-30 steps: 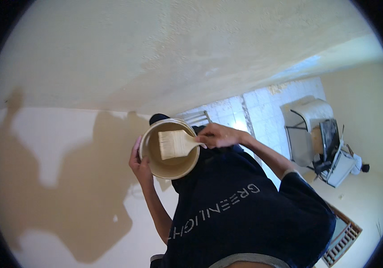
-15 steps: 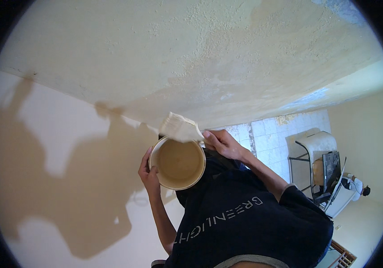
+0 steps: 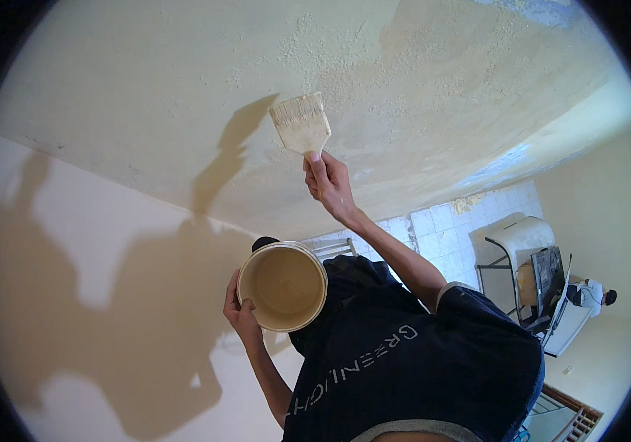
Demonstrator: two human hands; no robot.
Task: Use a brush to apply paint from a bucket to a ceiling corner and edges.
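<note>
My right hand (image 3: 324, 178) is closed on the handle of a wide, pale paintbrush (image 3: 300, 125), raised with its bristles upward close to the mottled, flaking wall (image 3: 433, 81); whether they touch it I cannot tell. The brush casts a shadow on that wall, to its left. Lower down, my left hand (image 3: 242, 309) grips the side of a round plastic bucket (image 3: 284, 287), its thumb at the rim. Beige paint lies inside the bucket, which is held at the front of my dark shirt.
A shadowed pale wall (image 3: 79, 353) is at left. Metal rungs (image 3: 336, 247) show behind the bucket, above tiled floor (image 3: 440, 236). At right are a folding table (image 3: 521, 228), stacked dark equipment (image 3: 547, 272) and a person in white (image 3: 591, 295). A wooden railing (image 3: 577, 423) shows lower right.
My right hand has lifted the brush out of the bucket and upward to the wall, turning the bristles up. My left hand still holds the bucket, shifted slightly.
</note>
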